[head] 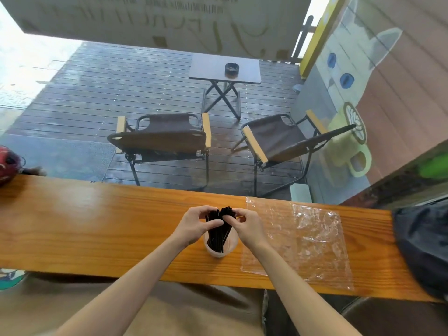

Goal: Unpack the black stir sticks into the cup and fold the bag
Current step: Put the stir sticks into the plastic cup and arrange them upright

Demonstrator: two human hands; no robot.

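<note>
A: Head view: both hands meet over a cup (221,248) on a long wooden table (97,226). What are they doing?

B: The left hand (196,226) curls its fingers and thumb round the top of a bundle of black stir sticks (218,229). The right hand (244,226) pinches the same bundle from the other side. The sticks stand tilted in the cup, lower ends down inside, tops fanned between the fingers.

A: And the bag?

B: A clear plastic bag (303,238) lies flat and crinkled on the table, just right of the cup. It looks empty and is not yet folded. Neither hand touches it.

A: How should this step be done well?

B: By my reading, the sticks are being settled. Let them go gently and together, so the light cup does not tip. Keep the bundle near upright, and check that no stick rides over the rim. One hand could then steady the cup while the other lets go.

A: What holds what, then?

B: The translucent cup holds all the sticks in sight; whether anything else is in it cannot be told. After that, the bag is what remains
</note>
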